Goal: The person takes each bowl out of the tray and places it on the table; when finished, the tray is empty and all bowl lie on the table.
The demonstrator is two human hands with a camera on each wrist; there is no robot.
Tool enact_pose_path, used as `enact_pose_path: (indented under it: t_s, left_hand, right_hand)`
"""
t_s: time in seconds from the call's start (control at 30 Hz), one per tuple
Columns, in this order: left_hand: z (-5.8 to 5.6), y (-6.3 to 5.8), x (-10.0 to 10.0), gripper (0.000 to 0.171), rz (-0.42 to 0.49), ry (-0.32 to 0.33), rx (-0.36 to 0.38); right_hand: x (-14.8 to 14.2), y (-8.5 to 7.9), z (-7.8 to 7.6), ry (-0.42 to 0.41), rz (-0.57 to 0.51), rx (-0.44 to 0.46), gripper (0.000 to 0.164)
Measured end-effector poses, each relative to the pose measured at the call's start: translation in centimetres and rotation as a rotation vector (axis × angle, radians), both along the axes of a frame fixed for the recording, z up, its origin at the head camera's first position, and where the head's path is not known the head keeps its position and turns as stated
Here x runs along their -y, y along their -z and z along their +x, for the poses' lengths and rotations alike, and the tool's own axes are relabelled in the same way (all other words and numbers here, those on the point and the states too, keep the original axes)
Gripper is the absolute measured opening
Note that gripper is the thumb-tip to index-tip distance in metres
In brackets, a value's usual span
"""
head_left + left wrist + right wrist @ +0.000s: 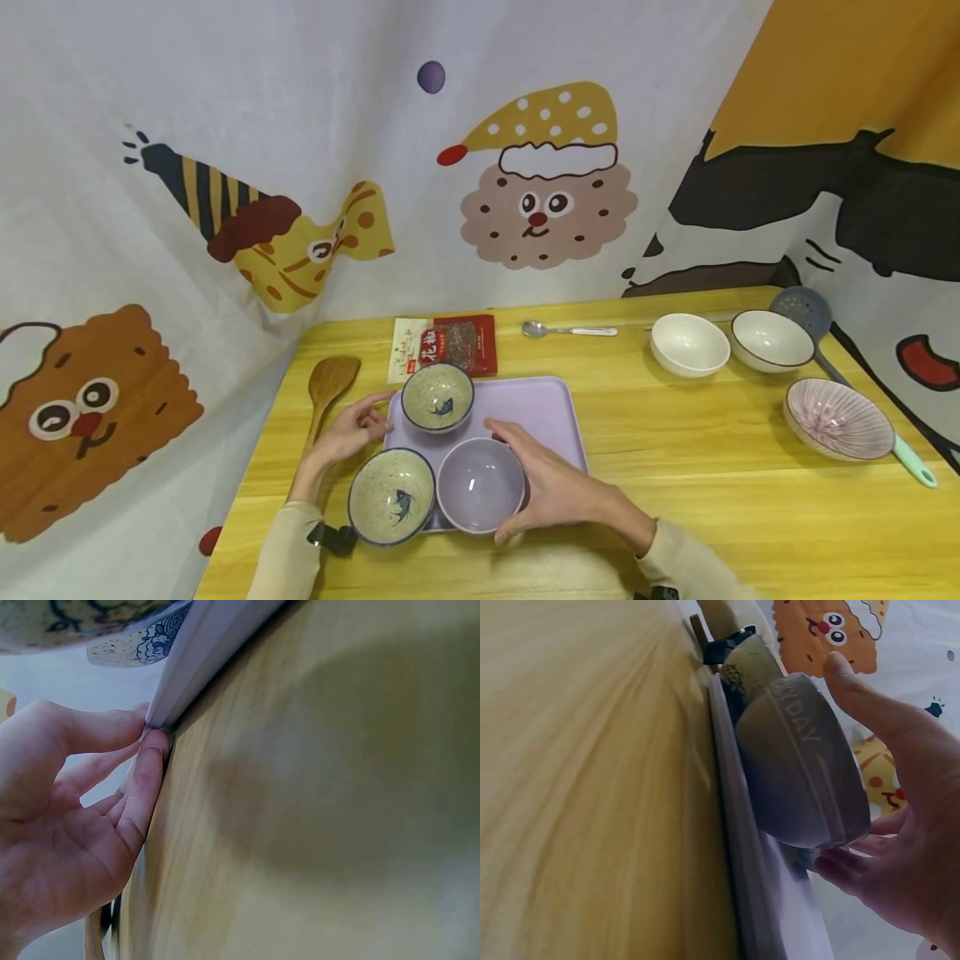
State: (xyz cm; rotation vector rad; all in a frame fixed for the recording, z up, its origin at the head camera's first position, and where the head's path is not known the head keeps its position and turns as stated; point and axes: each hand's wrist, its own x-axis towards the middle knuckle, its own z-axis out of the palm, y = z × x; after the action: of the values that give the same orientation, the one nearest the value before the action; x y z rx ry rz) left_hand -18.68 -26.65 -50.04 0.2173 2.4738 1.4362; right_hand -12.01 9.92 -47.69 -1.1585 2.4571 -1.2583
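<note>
A lavender tray (525, 400) lies on the table. It bears two speckled bowls with blue fish designs, one at the back (437, 398) and one at the front left (392, 497), plus a plain purple bowl (480, 486) at the front. At the tray's left edge my left hand (351, 432) pinches the rim; the left wrist view shows thumb and forefinger (150, 761) meeting there. My right hand (558, 483) is spread around the right side of the purple bowl. In the right wrist view its thumb (855, 682) stands apart from the bowl, while other fingertips are at the far side.
Behind the tray lie spice packets (461, 342) and a spoon (570, 331). A wooden spatula (330, 383) is on the left. White bowls (690, 343) (771, 340), a striped bowl (836, 417) and a slotted skimmer (802, 310) with a mint handle sit on the right.
</note>
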Motion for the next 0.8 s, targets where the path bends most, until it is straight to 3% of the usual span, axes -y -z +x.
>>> enact_pose_path:
  t_s: [0.4,0.8]
  left_hand:
    - [0.2,-0.1,-0.1,0.062,0.028,0.008,0.005]
    - [0.3,-0.5,-0.2,0.060,0.020,0.009,0.007]
  right_hand:
    - [0.5,0.9,0.4,-0.021,0.035,-0.031,0.139]
    - [0.0,2.3,0.4,0.038,-0.099,-0.119,0.126]
